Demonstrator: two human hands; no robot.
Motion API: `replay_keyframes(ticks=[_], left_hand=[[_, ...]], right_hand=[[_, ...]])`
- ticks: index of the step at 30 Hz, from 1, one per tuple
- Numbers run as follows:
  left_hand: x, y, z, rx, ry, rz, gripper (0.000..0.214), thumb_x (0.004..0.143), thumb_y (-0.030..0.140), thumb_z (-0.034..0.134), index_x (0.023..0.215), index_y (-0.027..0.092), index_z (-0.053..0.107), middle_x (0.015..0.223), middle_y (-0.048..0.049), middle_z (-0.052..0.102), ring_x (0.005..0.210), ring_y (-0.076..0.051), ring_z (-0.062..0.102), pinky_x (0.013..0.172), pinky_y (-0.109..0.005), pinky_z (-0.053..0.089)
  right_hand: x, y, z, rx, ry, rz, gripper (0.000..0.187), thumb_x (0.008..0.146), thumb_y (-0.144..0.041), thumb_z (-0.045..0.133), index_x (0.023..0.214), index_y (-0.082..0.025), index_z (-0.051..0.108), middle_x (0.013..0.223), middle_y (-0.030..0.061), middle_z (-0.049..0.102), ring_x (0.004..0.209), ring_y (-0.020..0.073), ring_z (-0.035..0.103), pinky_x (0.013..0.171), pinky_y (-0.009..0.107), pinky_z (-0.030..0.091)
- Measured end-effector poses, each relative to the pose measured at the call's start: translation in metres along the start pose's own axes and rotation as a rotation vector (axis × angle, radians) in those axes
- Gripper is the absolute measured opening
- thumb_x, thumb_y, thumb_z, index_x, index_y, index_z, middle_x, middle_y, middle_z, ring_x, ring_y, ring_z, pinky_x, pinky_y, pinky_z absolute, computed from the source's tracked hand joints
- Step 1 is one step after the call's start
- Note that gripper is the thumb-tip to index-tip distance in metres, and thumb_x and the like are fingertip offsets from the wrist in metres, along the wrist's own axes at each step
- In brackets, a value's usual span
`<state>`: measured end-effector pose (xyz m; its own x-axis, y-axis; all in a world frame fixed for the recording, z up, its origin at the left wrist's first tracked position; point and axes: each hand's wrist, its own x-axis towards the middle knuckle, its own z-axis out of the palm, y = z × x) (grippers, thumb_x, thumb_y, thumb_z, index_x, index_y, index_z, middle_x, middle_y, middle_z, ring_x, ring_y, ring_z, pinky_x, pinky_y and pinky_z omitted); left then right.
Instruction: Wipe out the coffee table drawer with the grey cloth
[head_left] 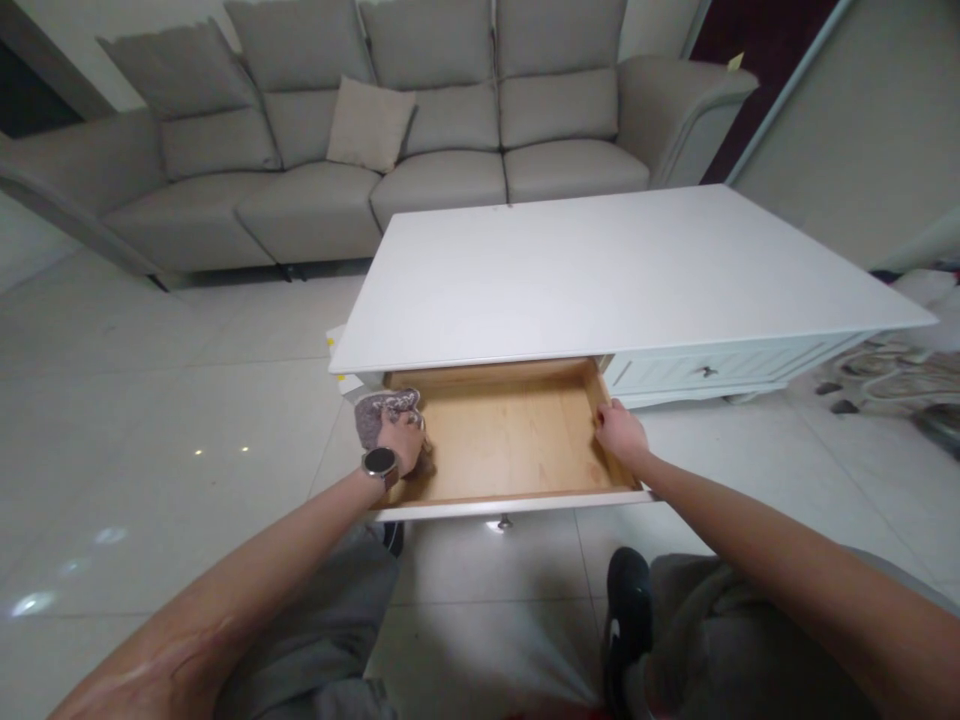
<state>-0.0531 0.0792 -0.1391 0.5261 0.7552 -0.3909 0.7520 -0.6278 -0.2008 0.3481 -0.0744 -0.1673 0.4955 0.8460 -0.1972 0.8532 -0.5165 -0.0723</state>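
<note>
A wooden drawer (510, 430) is pulled out from the white coffee table (585, 275), and its pale wood bottom shows bare. My left hand (403, 440), with a watch (380, 463) on the wrist, is closed on a grey-brown patterned cloth (373, 412). The cloth drapes over the drawer's left side wall, and part of it hangs inside. At the opposite side wall, my right hand (621, 432) has its fingers curled over the top edge, gripping it.
A second drawer with a knob (705, 371) is closed at the right. Behind the table stands a grey sofa (442, 190) with a beige cushion (370, 124). My shoe (628, 610) is on the tiled floor below the drawer. Several items (900, 375) lie at far right.
</note>
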Motion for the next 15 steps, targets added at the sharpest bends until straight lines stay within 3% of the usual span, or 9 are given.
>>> replay_keyframes(ticks=[8,11,15], left_hand=[[0.035,-0.013,-0.050,-0.013,0.104,-0.145,0.029,0.089,0.014,0.055,0.113,0.009,0.071,0.122,-0.0236,0.069,0.119,-0.038,0.058,0.105,-0.057,0.035],[0.043,-0.016,-0.050,-0.004,0.177,-0.084,0.031,0.092,0.016,0.050,0.113,0.013,0.072,0.127,-0.0212,0.067,0.120,-0.034,0.056,0.101,-0.048,0.039],[0.039,-0.015,-0.033,0.055,0.141,0.012,0.034,0.092,0.013,0.044,0.102,0.015,0.076,0.119,-0.0186,0.072,0.131,-0.033,0.048,0.111,-0.052,0.028]], right_hand=[[0.002,-0.001,-0.001,-0.023,0.004,-0.005,0.029,0.099,-0.022,0.044,0.113,-0.016,0.069,0.117,0.0145,0.059,0.087,0.0211,0.066,0.076,0.031,0.046],[0.003,-0.001,-0.001,-0.027,0.011,-0.006,0.029,0.100,-0.024,0.043,0.113,-0.016,0.069,0.118,0.0147,0.060,0.088,0.0211,0.066,0.076,0.031,0.046],[0.003,0.000,-0.001,-0.028,0.006,-0.006,0.030,0.099,-0.024,0.044,0.112,-0.017,0.069,0.117,0.0146,0.060,0.087,0.0218,0.066,0.074,0.031,0.046]])
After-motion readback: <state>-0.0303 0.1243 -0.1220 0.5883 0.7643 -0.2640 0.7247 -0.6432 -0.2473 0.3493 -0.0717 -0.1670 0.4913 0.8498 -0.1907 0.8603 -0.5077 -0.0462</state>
